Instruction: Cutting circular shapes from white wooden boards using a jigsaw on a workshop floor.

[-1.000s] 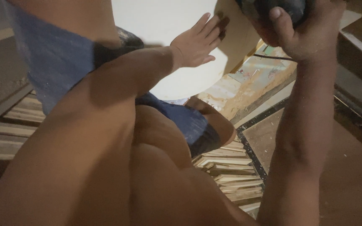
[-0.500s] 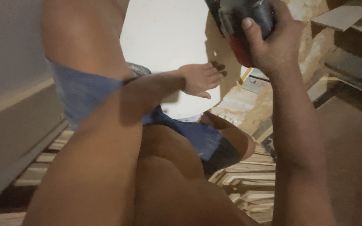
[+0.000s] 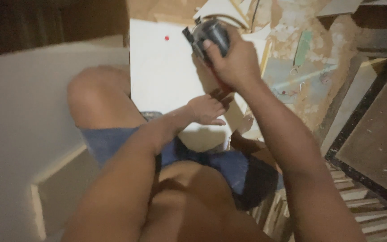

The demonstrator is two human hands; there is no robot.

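right hand clamped on grey power tool, 12 o'clock | left hand loosely curled, empty, rested on white board, 6 o'clock of tool

Stacked wood strips at lower right — a dark-framed panel above them, blue shorts.

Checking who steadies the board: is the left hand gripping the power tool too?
No: only the right hand grips the power tool; the left hand lies lower, on the white board.
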